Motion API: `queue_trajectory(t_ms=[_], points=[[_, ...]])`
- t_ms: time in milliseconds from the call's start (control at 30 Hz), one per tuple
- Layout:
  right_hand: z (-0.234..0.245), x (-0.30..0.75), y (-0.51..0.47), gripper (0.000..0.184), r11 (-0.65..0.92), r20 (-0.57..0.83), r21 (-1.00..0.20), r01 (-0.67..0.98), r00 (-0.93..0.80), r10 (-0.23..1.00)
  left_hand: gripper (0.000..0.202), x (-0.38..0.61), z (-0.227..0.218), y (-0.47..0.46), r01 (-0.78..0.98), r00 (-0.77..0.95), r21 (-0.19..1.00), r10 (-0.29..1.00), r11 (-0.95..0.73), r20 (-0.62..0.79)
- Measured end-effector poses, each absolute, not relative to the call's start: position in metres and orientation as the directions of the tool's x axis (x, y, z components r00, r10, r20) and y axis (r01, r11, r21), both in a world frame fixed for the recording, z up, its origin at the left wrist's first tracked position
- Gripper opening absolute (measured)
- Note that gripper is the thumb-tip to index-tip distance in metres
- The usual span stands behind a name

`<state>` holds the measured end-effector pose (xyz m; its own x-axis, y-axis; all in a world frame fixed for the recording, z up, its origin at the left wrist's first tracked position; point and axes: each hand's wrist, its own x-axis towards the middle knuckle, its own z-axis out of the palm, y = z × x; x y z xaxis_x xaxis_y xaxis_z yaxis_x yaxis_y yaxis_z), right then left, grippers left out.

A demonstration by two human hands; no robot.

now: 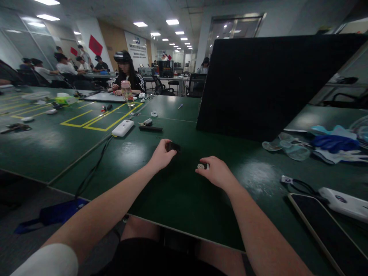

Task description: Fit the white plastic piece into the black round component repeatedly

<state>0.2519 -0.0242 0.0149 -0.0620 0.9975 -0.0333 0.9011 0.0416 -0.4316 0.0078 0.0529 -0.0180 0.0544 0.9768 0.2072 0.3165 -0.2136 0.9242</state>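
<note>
Just above the green table point(184, 199), my left hand point(163, 154) is closed around a small black block-shaped part point(174, 147); its exact kind is too dark to make out. My right hand point(215, 170), to the right and a little nearer to me, pinches a small white ring-shaped piece point(200, 166) between thumb and fingers. The ring has a hole or hub at its middle. A gap of bare table lies between the two hands, and the two parts are apart.
A large black panel point(258, 88) stands beyond my right hand. A white power bank point(123, 128) with a cable and a black bar point(150, 128) lie ahead on the left. On the right are a phone point(324, 230) and blue gloves point(335, 142). Opposite sits a person point(126, 76) near a bottle point(127, 93).
</note>
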Motion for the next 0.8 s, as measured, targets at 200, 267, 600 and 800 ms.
queue_trajectory(t_ms=[200, 267, 600, 800], points=[[0.017, 0.260, -0.018, 0.023, 0.000, -0.106, -0.471, 0.882, -0.056, 0.993, 0.051, 0.009, -0.010, 0.039, 0.557, 0.375, 0.697, 0.885, -0.452, 0.274], [0.019, 0.256, -0.018, 0.022, -0.013, -0.113, -0.518, 0.856, -0.053, 0.992, 0.052, 0.010, -0.008, 0.036, 0.557, 0.428, 0.680, 0.867, -0.476, 0.256], [0.030, 0.243, -0.027, 0.021, 0.106, 0.119, -0.568, 0.816, -0.046, 0.992, 0.049, 0.018, -0.006, 0.023, 0.552, 0.478, 0.651, 0.837, -0.522, 0.265], [0.020, 0.222, -0.030, 0.018, 0.278, 0.249, -0.560, 0.781, -0.162, 0.955, 0.046, 0.022, -0.001, 0.017, 0.501, 0.560, 0.667, 0.794, -0.551, 0.236]])
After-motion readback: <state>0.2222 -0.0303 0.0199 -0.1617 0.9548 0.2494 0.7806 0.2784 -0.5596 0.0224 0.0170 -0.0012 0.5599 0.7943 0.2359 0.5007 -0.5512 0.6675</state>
